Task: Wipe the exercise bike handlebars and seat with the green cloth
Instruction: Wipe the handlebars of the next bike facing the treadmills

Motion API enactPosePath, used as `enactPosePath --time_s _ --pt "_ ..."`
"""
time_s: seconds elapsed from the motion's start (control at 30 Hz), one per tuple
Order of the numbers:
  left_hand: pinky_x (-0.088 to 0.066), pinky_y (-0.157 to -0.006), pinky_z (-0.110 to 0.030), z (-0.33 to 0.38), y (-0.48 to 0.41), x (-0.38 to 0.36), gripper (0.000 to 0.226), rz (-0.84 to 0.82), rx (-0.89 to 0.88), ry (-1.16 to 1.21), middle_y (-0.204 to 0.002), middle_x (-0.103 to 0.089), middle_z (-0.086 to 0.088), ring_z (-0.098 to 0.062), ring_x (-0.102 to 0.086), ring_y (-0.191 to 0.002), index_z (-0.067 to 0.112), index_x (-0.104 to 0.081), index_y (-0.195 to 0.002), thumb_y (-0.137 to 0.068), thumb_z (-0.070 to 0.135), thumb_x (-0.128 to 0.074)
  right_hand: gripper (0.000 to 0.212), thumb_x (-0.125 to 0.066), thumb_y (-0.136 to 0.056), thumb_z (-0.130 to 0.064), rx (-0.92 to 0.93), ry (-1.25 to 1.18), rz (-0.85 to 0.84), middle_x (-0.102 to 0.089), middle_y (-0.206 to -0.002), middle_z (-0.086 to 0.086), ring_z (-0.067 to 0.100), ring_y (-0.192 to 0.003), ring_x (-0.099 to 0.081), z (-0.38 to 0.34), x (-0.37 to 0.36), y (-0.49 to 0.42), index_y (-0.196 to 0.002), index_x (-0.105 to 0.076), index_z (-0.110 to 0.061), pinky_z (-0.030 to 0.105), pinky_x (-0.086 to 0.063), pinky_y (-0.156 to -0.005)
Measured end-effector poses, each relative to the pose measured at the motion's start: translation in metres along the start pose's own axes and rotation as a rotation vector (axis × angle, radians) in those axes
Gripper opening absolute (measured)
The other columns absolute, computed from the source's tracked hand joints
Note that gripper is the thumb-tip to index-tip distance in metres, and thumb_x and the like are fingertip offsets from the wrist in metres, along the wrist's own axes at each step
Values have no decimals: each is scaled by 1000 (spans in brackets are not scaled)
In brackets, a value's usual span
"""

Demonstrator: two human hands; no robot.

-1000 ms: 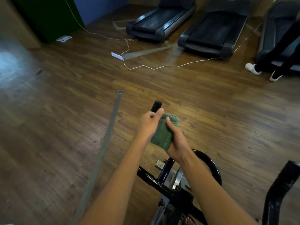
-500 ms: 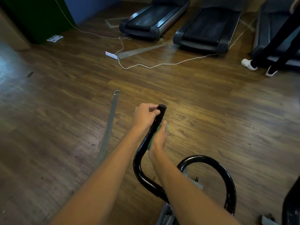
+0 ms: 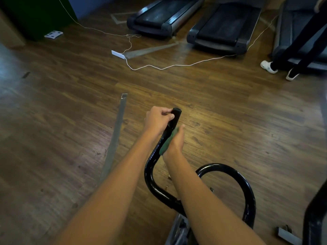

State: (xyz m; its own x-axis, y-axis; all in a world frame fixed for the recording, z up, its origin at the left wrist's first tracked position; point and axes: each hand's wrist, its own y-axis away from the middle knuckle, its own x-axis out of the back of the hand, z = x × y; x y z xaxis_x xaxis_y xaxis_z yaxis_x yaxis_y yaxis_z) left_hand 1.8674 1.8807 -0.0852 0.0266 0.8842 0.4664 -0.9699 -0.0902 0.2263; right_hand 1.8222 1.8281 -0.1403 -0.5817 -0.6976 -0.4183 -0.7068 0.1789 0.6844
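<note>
The black curved handlebar (image 3: pixel 153 167) of the exercise bike rises in front of me, its left prong ending in a rubber tip. My left hand (image 3: pixel 158 119) grips that prong just below the tip. My right hand (image 3: pixel 174 144) presses the green cloth (image 3: pixel 167 144) against the right side of the same prong, a little lower; only a strip of the cloth shows between palm and bar. The bar's right loop (image 3: pixel 247 191) curves round low on the right. The seat is out of view.
A grey metal strip (image 3: pixel 115 138) lies on the wooden floor to the left. White cable and a power strip (image 3: pixel 117 54) cross the floor ahead. Treadmills (image 3: pixel 159 16) line the far side; a person's legs (image 3: pixel 292 55) stand at right. Another black bar (image 3: pixel 315 218) stands bottom right.
The cloth went from being held in both hands beside the tip to being pressed on the prong by my right hand. My left hand took hold of the prong's top.
</note>
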Motion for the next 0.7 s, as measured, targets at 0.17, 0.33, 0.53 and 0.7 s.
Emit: enactPosePath --time_s 0.17,0.33,0.53,0.7 --pt "-54 -97 -46 0 1 0 28 -6 7 64 -109 -75 -1 -18 -69 -105 24 -72 -115 -87 21 -74 65 -34 -89 -75 6 93 98 -60 -132 6 28 -121 -57 26 1 8 -134 -52 -33 54 -45 -105" --pt "-55 -97 -43 5 6 0 30 10 47 101 -115 -73 -5 -20 -67 -108 18 -72 -118 -88 17 -74 43 -37 -102 -28 -468 312 -122 -66 -73 10 23 -72 -62 32 42 30 -86 -69 -5 31 -54 -62" --pt "-58 -91 -43 11 9 0 30 11 80 123 -114 -72 -9 -23 -68 -106 16 -72 -117 -88 14 -74 37 -33 -104 -19 -530 1073 -400 -68 -87 14 22 -60 -64 25 63 39 -98 -64 -1 36 -56 -60" --pt "-56 -94 -43 11 12 -1 30 7 80 115 -119 -70 -9 -24 -66 -111 15 -71 -119 -89 13 -72 49 -36 -105 -29 -590 924 -390 -70 -72 17 30 -65 -67 28 52 30 -85 -68 2 40 -57 -67"
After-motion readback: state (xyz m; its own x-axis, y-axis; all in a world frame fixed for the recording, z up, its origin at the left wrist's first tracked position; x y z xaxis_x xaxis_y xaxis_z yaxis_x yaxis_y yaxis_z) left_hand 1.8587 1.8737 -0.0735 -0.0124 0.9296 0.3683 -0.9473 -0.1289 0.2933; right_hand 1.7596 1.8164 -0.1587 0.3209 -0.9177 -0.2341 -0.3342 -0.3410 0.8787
